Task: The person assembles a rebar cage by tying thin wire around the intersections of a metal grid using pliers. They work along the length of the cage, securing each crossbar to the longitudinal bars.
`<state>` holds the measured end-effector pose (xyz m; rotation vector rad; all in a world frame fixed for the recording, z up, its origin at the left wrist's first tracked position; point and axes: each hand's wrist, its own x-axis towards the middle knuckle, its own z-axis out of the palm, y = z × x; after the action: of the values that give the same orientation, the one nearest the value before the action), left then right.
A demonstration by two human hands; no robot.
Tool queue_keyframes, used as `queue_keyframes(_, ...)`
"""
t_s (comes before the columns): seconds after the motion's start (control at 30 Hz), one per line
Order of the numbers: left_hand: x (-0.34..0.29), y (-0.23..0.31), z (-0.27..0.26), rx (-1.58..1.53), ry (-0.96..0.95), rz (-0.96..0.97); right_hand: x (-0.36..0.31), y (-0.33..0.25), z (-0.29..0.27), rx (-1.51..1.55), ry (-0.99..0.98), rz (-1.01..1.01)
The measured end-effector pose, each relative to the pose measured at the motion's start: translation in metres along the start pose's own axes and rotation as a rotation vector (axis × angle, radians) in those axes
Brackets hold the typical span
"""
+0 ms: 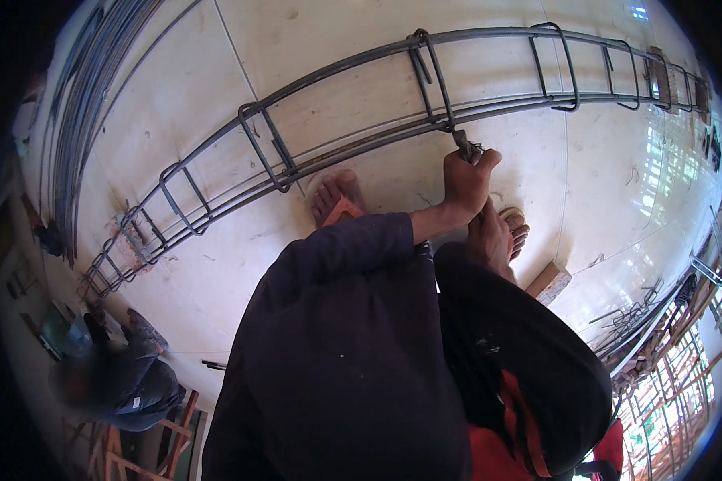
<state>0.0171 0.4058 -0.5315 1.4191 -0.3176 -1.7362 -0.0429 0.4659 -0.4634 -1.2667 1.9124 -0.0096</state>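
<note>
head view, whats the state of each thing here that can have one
left hand, grip closed around the tool
metal tool, held, head at the cage's near bars
right hand, below the left, grip partly hidden
steel cage, bars joined by ties
rods, loosely bunched
block, lying apart from the cage

Dark sleeve (381,240), possibly navy; black trousers (529,337), red-orange stripes (529,429); orange sandals (343,210).

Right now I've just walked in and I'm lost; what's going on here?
A person is working at a long rebar cage lying across the pale floor. The left hand grips a metal tool, its head at or very near a stirrup; what looks like the right hand is just below, its hold unclear. Another person is at the lower left.
</note>
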Motion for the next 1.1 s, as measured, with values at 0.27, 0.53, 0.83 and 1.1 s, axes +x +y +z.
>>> queue_keyframes(0.27, -0.014, 0.025, -0.007, 0.344, 0.023, 0.063, 0.008, 0.016, -0.013, 0.107, -0.253, 0.033)
queue_keyframes(0.53, -0.003, 0.007, -0.022, 0.485, -0.011, 0.222, 0.014, 0.031, 0.037, 0.386, -0.108, -0.067)
queue_keyframes(0.83, -0.015, 0.032, -0.036, 0.266, -0.255, -0.089, 0.005, 0.027, 0.007, 0.583, -0.415, 0.179)
queue_keyframes(1.1, -0.019, 0.046, -0.015, -0.408, -0.395, -0.575, 0.02, 0.034, -0.044, 1.354, -1.185, 0.592)
